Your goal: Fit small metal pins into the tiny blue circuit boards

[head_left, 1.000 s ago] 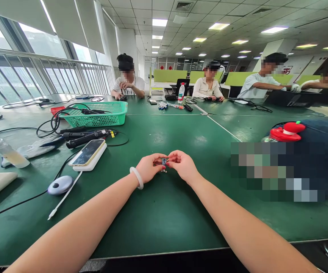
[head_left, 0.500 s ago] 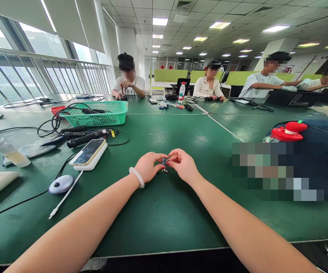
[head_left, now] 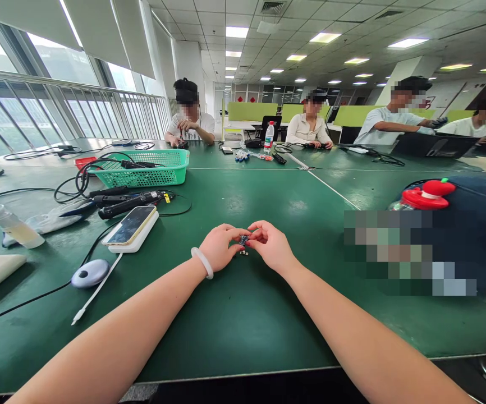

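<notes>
My left hand (head_left: 221, 247) and my right hand (head_left: 271, 244) meet over the middle of the green table. Between their fingertips is a small dark circuit board (head_left: 243, 240), pinched from both sides; the fingers cover part of it. Just below the board are small whitish-metal pieces (head_left: 244, 252); whether they are joined to it or lie on the table I cannot tell. A white bracelet (head_left: 202, 262) circles my left wrist.
Left of my arms, a phone (head_left: 132, 224) rests on a white box, near an oval grey-purple device (head_left: 90, 273) and a clear cup (head_left: 12, 225). Behind them are black handheld tools (head_left: 131, 205) and a green basket (head_left: 154, 174). A red-lidded bottle (head_left: 426, 196) lies right. Several people sit beyond.
My hands stay almost in place, with the board shifting very slightly between the fingertips. At the far right, a co-worker's gloved hand has moved up, away from the black case.
</notes>
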Tool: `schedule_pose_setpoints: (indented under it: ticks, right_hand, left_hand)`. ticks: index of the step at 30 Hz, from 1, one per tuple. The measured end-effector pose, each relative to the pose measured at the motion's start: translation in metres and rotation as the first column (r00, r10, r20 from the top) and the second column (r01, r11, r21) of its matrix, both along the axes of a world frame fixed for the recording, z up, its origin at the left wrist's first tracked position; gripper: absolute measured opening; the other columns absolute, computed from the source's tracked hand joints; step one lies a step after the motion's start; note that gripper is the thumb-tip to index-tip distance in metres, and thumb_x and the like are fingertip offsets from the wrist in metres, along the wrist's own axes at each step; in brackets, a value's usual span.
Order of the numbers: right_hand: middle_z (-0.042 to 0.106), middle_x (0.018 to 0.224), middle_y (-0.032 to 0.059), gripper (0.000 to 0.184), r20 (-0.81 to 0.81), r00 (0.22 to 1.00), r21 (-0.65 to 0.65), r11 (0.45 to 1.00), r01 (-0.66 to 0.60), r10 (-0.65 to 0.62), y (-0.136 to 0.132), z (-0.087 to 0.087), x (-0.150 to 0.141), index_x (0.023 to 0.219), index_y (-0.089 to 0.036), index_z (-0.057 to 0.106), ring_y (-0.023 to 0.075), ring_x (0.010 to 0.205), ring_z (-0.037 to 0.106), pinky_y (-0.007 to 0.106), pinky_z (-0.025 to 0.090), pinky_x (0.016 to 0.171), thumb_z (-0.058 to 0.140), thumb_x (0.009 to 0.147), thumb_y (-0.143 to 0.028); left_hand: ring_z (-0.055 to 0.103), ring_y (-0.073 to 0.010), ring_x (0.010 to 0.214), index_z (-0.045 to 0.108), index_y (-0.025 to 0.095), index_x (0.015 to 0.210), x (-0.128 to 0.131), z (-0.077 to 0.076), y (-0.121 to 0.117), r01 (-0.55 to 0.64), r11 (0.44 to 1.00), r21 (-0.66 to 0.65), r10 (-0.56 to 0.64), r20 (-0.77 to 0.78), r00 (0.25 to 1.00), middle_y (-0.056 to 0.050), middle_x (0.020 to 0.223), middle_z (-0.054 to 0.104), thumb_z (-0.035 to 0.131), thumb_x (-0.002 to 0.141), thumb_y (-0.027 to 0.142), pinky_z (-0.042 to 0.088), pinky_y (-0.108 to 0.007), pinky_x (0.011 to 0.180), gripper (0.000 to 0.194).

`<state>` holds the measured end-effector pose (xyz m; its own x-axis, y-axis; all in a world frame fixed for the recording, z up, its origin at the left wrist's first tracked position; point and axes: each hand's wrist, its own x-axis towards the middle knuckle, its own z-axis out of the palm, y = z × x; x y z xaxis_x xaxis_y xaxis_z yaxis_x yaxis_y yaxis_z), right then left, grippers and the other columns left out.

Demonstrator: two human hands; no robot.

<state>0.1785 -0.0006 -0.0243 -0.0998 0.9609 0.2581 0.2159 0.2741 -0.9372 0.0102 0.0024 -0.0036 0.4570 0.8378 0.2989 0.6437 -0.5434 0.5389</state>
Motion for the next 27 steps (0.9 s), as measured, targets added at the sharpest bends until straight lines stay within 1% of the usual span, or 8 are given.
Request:
schedule_pose_setpoints:
  ticks: [7, 9, 14, 17, 20, 25, 27]
  right_hand:
    - [0.061, 0.068, -0.0033, 0.028, -0.094, 0.995, -0.058, 0.998, -0.038, 0.033, 0.003, -0.001, 0.001, 0.09, -0.02, 0.053, 0.0123, 0.064, 0.059, 0.029, 0.05, 0.069, 0.063, 0.064, -0.024]
    - [0.061, 0.067, -0.0035, 0.027, -0.07, 0.997, -0.05, 0.999, -0.022, 0.019, 0.001, 0.001, 0.0, 0.09, -0.021, 0.053, 0.0123, 0.063, 0.059, 0.029, 0.05, 0.069, 0.063, 0.064, -0.023]
    - [0.061, 0.068, -0.0032, 0.022, 0.05, 0.998, 0.039, 0.998, 0.044, -0.046, -0.007, 0.008, -0.002, 0.087, -0.021, 0.055, 0.0117, 0.062, 0.058, 0.028, 0.049, 0.068, 0.062, 0.066, -0.021]
    - [0.062, 0.068, -0.0028, 0.023, 0.068, 0.996, 0.041, 0.998, 0.049, -0.052, -0.009, 0.009, -0.003, 0.088, -0.022, 0.056, 0.0123, 0.062, 0.059, 0.029, 0.05, 0.068, 0.062, 0.067, -0.021]
    - [0.065, 0.07, -0.0018, 0.027, 0.062, 0.997, 0.025, 0.998, 0.049, -0.05, -0.008, 0.007, -0.002, 0.094, -0.022, 0.058, 0.0136, 0.065, 0.061, 0.031, 0.051, 0.072, 0.063, 0.067, -0.021]
    - [0.069, 0.079, 0.001, 0.039, 0.006, 1.0, -0.027, 1.0, -0.006, 0.006, -0.006, 0.004, -0.002, 0.109, -0.022, 0.06, 0.0155, 0.074, 0.065, 0.035, 0.051, 0.081, 0.06, 0.07, -0.019]
    - [0.07, 0.081, 0.0015, 0.042, -0.024, 0.999, -0.053, 0.998, -0.024, 0.023, -0.005, 0.004, -0.002, 0.113, -0.023, 0.058, 0.0158, 0.075, 0.065, 0.035, 0.051, 0.081, 0.059, 0.072, -0.019]
  left_hand:
    - [0.059, -0.0183, 0.092, 0.063, 0.027, 0.109, 0.0, 0.001, -0.001, -0.015, 0.998, -0.062, 0.018, 0.061, 0.998, -0.004, 0.1, 0.064, 0.062, 0.074, 0.02, 0.044, -0.033, 0.092, 0.036]
    - [0.059, -0.0187, 0.093, 0.063, 0.026, 0.109, 0.0, 0.0, -0.001, -0.016, 0.997, -0.072, 0.021, 0.073, 0.997, -0.004, 0.098, 0.064, 0.063, 0.073, 0.021, 0.044, -0.033, 0.092, 0.036]
    - [0.059, -0.0184, 0.095, 0.063, 0.026, 0.109, 0.001, 0.001, -0.003, 0.021, 0.999, -0.039, -0.018, 0.082, 0.997, -0.003, 0.098, 0.065, 0.062, 0.073, 0.021, 0.043, -0.034, 0.093, 0.036]
    - [0.058, -0.0197, 0.095, 0.064, 0.025, 0.107, 0.001, 0.002, -0.004, 0.03, 0.999, -0.029, -0.027, 0.102, 0.994, -0.003, 0.096, 0.066, 0.063, 0.073, 0.028, 0.043, -0.035, 0.091, 0.034]
    - [0.059, -0.0197, 0.092, 0.064, 0.025, 0.105, 0.001, 0.002, -0.004, 0.018, 0.999, -0.05, -0.012, 0.117, 0.993, -0.003, 0.094, 0.066, 0.062, 0.074, 0.033, 0.045, -0.034, 0.087, 0.032]
    - [0.06, -0.0183, 0.085, 0.064, 0.025, 0.105, 0.0, 0.0, -0.002, -0.052, 0.998, -0.032, 0.055, 0.104, 0.993, -0.003, 0.09, 0.066, 0.059, 0.075, 0.033, 0.046, -0.033, 0.082, 0.032]
    - [0.059, -0.0176, 0.083, 0.064, 0.025, 0.105, -0.001, -0.001, 0.0, -0.083, 0.996, -0.045, 0.087, 0.116, 0.989, -0.002, 0.087, 0.065, 0.059, 0.073, 0.031, 0.046, -0.032, 0.081, 0.033]
